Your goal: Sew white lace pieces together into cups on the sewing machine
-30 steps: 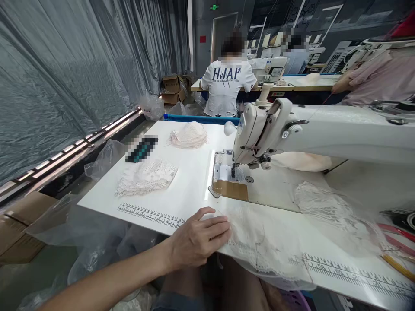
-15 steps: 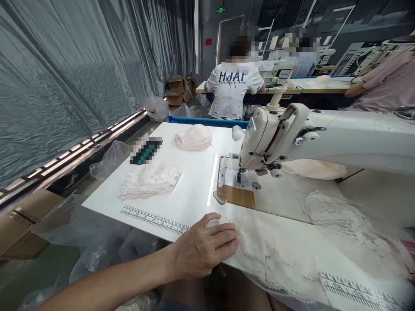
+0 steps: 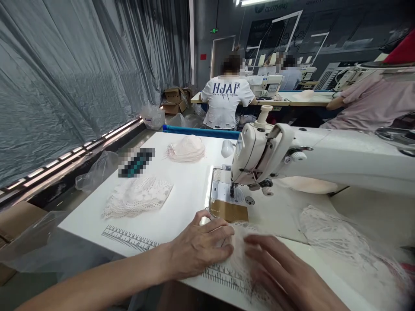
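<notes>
My left hand [image 3: 204, 246] lies palm down at the front of the white sewing table. Its fingers are bent and closed at the left edge of a thin white lace piece [image 3: 240, 242]; the thumb is hidden. Over the right side of that lace is my right hand [image 3: 285, 270], its fingers smeared by motion, so its grip on the fabric is unclear. Just beyond the hands stands a white sewing machine [image 3: 256, 151], with its needle and presser foot [image 3: 232, 190] above the metal plate. No fabric shows under the foot.
On the table's left lie a stack of white lace pieces [image 3: 139, 196] and a pale pink stack [image 3: 186, 149]. More lace [image 3: 337, 237] rests at the right. A printed ruler [image 3: 129, 237] runs along the front edge. Co-workers sit ahead, one in a white shirt [image 3: 223, 103].
My right hand has come into view from the lower right onto the lace piece. The lace has shifted and bunched up between both hands. The camera view has tilted up slightly.
</notes>
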A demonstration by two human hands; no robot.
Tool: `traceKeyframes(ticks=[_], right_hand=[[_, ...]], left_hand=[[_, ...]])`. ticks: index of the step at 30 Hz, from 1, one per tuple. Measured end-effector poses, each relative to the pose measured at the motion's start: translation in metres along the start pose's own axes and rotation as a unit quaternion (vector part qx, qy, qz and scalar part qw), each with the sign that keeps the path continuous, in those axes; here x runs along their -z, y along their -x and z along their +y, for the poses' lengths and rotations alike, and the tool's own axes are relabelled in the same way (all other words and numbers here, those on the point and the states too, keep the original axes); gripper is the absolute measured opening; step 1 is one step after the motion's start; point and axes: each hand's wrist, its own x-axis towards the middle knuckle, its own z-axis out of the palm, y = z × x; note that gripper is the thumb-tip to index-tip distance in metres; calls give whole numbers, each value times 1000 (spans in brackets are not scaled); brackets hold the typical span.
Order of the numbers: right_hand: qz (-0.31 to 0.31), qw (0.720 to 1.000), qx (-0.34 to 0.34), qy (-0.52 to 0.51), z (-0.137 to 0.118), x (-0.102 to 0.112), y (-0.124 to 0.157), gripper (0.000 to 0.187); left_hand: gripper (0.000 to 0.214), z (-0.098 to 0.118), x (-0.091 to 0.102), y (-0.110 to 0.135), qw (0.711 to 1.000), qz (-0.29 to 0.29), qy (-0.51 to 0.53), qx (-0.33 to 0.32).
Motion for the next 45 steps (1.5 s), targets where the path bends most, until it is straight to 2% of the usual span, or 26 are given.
traceKeyframes(ticks=[1, 3, 7, 11, 16, 19, 22, 26, 29, 31, 33, 36, 41, 45], right_hand=[[-7, 1000, 14, 10, 11, -8, -11, 27], [27, 997, 47, 62, 29, -22, -27, 34], [43, 986, 61, 147, 55, -41, -38, 46], [33, 988, 42, 143, 78, -49, -45, 46], [31, 993, 14, 113, 95, -52, -54, 43], [29, 995, 8, 95, 97, -53, -55, 41], [35, 995, -13, 93, 100, -59, -53, 41], [70, 993, -16, 91, 105, -64, -51, 40], [74, 992, -4, 97, 104, -58, -52, 41], [59, 992, 16, 109, 99, -51, -54, 40], [41, 991, 66, 106, 92, -44, -54, 38], [23, 991, 123, 56, 82, -39, -50, 29], [-10, 997, 75, -23, 73, -39, -40, 24], [7, 998, 68, -14, 73, -43, -37, 21]], left_hand=[[35, -4, -1, -2, 1000, 4, -5, 0], [32, -15, -5, -6, 1000, 8, -18, -3], [35, -42, -14, -21, 999, 10, -50, 7], [30, -64, -20, -37, 996, 35, -84, 11], [25, -74, -26, -46, 991, 60, -120, -9], [25, -76, -28, -47, 989, 71, -124, -26], [26, -77, -27, -50, 991, 75, -114, -16], [28, -77, -25, -52, 993, 52, -108, -2], [29, -73, -23, -51, 993, 34, -109, -2], [27, -70, -22, -50, 994, 30, -106, 3], [25, -66, -21, -49, 995, 31, -100, 7], [21, -61, -20, -48, 995, 33, -91, -1], [18, -57, -20, -49, 994, 50, -91, -10], [18, -58, -22, -49, 994, 56, -92, -3]])
